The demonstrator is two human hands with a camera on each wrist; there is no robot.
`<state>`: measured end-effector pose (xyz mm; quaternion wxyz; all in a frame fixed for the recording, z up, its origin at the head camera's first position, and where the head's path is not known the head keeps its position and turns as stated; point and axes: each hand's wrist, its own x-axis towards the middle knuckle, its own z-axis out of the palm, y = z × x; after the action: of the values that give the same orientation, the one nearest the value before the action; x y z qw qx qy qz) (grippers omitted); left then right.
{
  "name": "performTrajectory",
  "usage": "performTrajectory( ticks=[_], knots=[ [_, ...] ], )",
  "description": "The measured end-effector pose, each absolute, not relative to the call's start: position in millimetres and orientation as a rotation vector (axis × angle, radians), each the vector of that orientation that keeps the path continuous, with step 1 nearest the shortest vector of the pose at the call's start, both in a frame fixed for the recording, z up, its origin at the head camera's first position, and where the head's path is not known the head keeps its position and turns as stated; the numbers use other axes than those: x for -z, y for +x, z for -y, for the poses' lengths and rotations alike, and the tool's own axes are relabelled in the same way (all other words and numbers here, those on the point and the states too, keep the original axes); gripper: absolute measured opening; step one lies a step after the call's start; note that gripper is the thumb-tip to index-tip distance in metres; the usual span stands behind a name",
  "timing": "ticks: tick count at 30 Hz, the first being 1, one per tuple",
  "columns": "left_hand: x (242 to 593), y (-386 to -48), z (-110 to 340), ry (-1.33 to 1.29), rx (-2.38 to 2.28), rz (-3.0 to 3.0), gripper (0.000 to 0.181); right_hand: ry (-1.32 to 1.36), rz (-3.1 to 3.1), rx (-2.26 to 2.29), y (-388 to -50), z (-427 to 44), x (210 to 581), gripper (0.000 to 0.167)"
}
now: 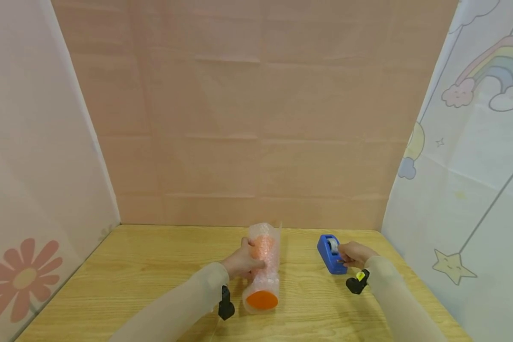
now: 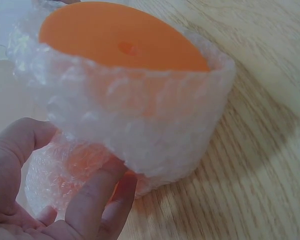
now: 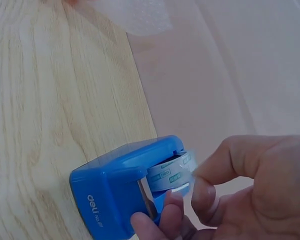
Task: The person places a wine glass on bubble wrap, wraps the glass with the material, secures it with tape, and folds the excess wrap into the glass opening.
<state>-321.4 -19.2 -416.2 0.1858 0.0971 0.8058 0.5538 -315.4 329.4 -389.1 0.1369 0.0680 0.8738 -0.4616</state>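
An orange object with a flat round end [image 2: 115,37] lies on its side, rolled in clear bubble wrap [image 1: 265,270]. My left hand [image 1: 243,260] grips the wrapped roll from its left side, thumb and fingers curled round the bubble wrap. To the right stands a blue tape dispenser [image 3: 110,200] holding a roll of tape [image 3: 171,172] with green print. My right hand [image 1: 356,254] is at the dispenser, thumb and forefinger pinching the tape at the roll. Its other fingers touch the dispenser's front near the cutter. Part of the orange object is hazy through the wrap.
Both things are on a light wooden table [image 1: 162,266]. A brownish-pink sheet [image 1: 256,118] stands behind it. Patterned sheets hang at the left [image 1: 38,142] and right [image 1: 466,190] sides.
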Motion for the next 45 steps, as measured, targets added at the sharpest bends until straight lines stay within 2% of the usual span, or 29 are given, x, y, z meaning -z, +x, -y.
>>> performTrajectory(
  ticks=[7,15,22,45],
  knots=[
    [415,-321,19,0.276,-1.566,-2.263,0.072,0.257,-2.490,1.341,-315,-333,394,0.028],
    [415,-320,19,0.266,-1.547,-2.273,0.073,0.196,-2.575,1.029,-316,-338,394,0.027],
    [417,-321,18,0.256,-1.540,-2.274,0.073,0.258,-2.480,1.137,-313,-340,397,0.015],
    [414,-320,19,0.258,-1.532,-2.303,0.075,0.278,-2.471,1.161,-310,-344,399,0.018]
  ],
)
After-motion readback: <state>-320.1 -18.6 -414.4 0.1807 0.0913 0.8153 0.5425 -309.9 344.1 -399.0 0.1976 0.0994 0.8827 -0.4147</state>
